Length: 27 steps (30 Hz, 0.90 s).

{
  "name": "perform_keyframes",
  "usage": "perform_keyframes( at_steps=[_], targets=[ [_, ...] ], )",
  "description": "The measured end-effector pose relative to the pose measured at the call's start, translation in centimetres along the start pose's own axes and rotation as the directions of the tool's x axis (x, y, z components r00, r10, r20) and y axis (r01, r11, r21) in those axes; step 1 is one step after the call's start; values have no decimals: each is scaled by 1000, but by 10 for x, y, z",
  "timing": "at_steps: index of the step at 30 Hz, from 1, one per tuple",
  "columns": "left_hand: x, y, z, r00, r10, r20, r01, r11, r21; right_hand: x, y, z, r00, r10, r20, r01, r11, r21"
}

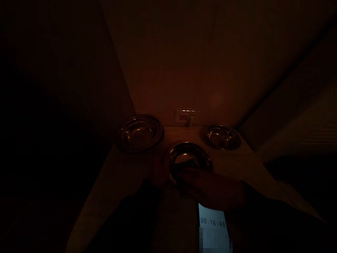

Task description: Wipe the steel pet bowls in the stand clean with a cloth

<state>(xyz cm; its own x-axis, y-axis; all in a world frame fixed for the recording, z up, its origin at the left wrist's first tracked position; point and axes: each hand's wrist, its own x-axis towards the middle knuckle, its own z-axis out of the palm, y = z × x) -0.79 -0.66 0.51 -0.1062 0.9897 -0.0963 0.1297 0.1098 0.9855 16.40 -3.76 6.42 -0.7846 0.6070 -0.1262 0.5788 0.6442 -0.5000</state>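
The scene is very dark. A shiny metal bowl [204, 154] sits in the middle of the table. My left hand [160, 170] is at its left side and appears to grip the rim, though the fingers are barely visible. From the right, my right hand [207, 184] reaches over the near side, its fingertips down inside the bowl. Beneath those fingers lies a dark shape, perhaps a cloth or a reflection; I cannot tell which.
A larger metal dish [139, 135], seemingly stacked, stands at the back left. Another metal bowl [223, 137] is at the back right. A wall socket [184, 116] with a plug is behind. Below my right hand lies a lit phone [212, 214] showing a timer on the wooden table [105, 189].
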Motion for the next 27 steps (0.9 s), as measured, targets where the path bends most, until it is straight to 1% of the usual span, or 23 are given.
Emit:
perform_keyframes(
  at_steps=[2, 4, 6, 8, 10, 12, 14, 17, 18, 20, 24, 27],
  targets=[
    [0, 0, -1, 1000, 23, -11, -23, 999, 32, 12, 1, 0, 1000, -20, 19, 21, 999, -26],
    [2, -2, -4, 998, 70, 5, -70, 996, 54, 23, 7, 0, 1000, -7, 24, 10, 993, -120],
    [3, -3, -6, 996, 83, 22, -85, 993, 78, 30, 16, 0, 999, 47, -1, -46, 981, -190],
    [4, -3, -7, 997, 70, 27, -73, 992, 100, 32, 24, 1, 992, 119, -46, -127, 963, -239],
    [2, -1, -6, 997, 64, 40, -67, 995, 74, 29, 27, 0, 980, 180, -84, -197, 940, -278],
    [0, 3, -5, 998, 55, 34, -56, 998, 30, 25, 25, -4, 975, 207, -81, -222, 929, -295],
    [-2, 5, -4, 1000, 26, 1, -26, 999, 20, 21, 19, -10, 984, 178, -24, -178, 945, -274],
    [-3, 6, -3, 999, 18, -51, -17, 999, 30, 23, 9, -14, 995, 61, 78, -45, 981, -190],
    [-2, 6, -3, 998, 24, -51, -23, 1000, 20, 26, 7, -13, 996, 31, 85, -17, 986, -169],
    [-1, 4, -4, 999, 26, -37, -26, 1000, 1, 35, 6, -9, 998, 23, 53, -14, 987, -162],
    [0, 3, -6, 999, 36, -25, -35, 999, 11, 49, 15, 0, 989, 132, -69, -144, 961, -237],
    [0, 4, -6, 999, 44, -23, -44, 999, -12, 47, 21, -1, 961, 242, -134, -271, 918, -288]
  ],
)
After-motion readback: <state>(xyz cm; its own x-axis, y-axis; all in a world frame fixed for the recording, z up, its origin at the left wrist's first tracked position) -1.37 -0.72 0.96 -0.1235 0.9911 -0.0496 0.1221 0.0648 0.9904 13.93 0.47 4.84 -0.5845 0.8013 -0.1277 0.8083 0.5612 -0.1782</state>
